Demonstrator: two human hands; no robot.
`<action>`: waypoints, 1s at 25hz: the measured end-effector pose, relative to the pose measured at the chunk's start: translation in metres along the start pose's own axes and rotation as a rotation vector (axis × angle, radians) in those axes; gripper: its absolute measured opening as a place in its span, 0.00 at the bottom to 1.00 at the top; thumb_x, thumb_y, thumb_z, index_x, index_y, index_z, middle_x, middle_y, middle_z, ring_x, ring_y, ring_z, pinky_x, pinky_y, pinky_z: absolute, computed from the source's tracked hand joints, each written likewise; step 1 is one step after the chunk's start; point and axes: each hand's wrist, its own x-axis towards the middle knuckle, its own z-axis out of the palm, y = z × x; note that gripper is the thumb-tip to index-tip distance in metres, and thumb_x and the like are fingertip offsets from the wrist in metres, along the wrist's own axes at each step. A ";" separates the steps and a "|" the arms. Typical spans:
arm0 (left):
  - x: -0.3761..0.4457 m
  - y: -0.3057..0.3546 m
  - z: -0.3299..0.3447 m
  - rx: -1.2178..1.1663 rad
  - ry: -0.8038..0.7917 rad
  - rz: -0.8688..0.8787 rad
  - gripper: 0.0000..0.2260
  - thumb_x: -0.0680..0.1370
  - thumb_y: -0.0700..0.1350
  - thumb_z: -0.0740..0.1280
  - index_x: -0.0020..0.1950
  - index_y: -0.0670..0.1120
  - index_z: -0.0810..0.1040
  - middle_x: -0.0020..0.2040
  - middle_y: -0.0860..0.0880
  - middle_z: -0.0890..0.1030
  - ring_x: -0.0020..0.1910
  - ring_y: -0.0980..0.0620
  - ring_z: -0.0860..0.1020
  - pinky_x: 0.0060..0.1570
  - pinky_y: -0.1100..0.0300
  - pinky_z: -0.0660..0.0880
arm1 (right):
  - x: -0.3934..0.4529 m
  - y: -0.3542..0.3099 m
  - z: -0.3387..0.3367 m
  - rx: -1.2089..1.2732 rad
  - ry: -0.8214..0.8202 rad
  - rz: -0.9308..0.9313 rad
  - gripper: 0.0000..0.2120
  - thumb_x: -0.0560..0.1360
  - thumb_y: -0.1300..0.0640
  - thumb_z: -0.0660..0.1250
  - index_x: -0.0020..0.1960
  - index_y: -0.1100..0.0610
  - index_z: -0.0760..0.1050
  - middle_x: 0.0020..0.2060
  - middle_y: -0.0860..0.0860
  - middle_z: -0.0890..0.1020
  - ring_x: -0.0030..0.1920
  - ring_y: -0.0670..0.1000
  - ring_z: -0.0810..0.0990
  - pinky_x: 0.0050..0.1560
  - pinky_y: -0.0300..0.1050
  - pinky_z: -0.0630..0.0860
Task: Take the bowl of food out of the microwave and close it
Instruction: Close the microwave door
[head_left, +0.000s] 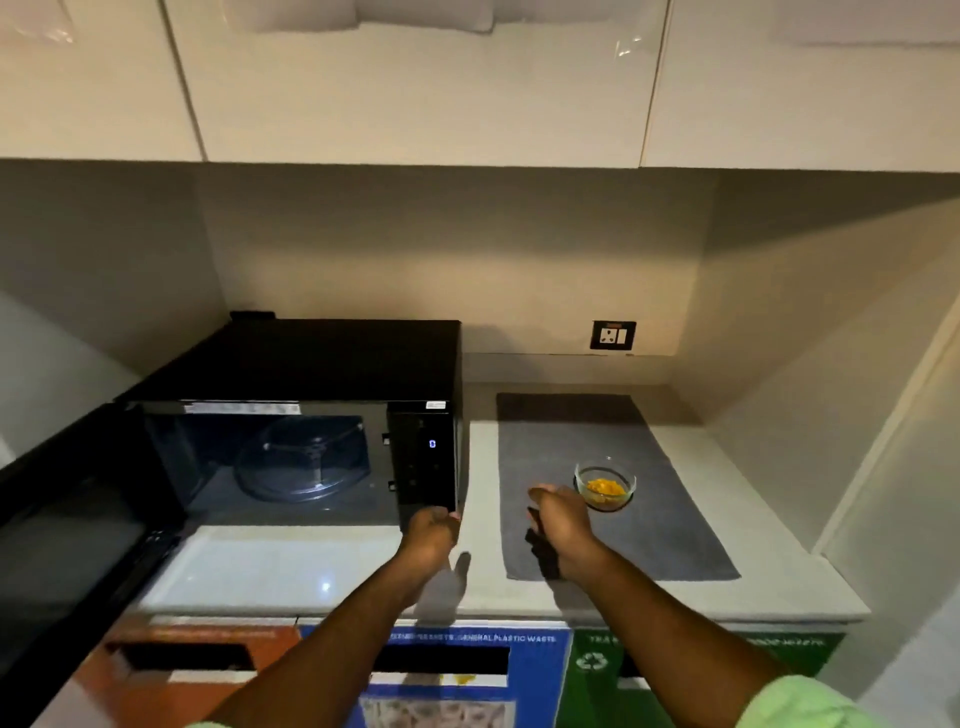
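Note:
A small clear glass bowl with yellow food stands on a grey mat on the counter, right of the black microwave. The microwave door hangs wide open to the left, and the glass turntable inside carries nothing. My right hand hovers just left of the bowl, fingers loosely curled, apart from it and holding nothing. My left hand is near the lower right corner of the microwave's control panel, fingers curled, nothing in it.
A wall socket sits on the back wall above the mat. Below the white counter edge are waste bin fronts with slots in orange, blue and green. Glossy cabinets hang overhead; a wall closes the right side.

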 end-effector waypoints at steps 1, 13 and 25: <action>-0.005 0.004 -0.015 0.025 0.022 0.024 0.05 0.82 0.44 0.62 0.50 0.46 0.77 0.51 0.46 0.79 0.48 0.50 0.78 0.45 0.61 0.74 | -0.007 -0.003 0.016 -0.016 -0.038 -0.052 0.09 0.77 0.55 0.65 0.48 0.59 0.80 0.37 0.57 0.80 0.38 0.58 0.77 0.38 0.50 0.72; -0.052 -0.002 -0.223 0.548 0.391 0.242 0.18 0.79 0.47 0.65 0.68 0.42 0.73 0.68 0.42 0.76 0.65 0.41 0.75 0.60 0.57 0.70 | -0.050 -0.049 0.144 -0.645 0.019 -1.103 0.16 0.79 0.58 0.67 0.66 0.56 0.79 0.64 0.51 0.78 0.66 0.52 0.75 0.66 0.47 0.76; -0.101 -0.009 -0.422 1.110 0.847 0.065 0.19 0.79 0.51 0.61 0.60 0.38 0.74 0.59 0.36 0.80 0.57 0.36 0.79 0.59 0.46 0.75 | -0.026 -0.062 0.177 -1.073 0.207 -1.016 0.27 0.75 0.62 0.71 0.73 0.60 0.71 0.70 0.59 0.76 0.72 0.60 0.73 0.72 0.56 0.71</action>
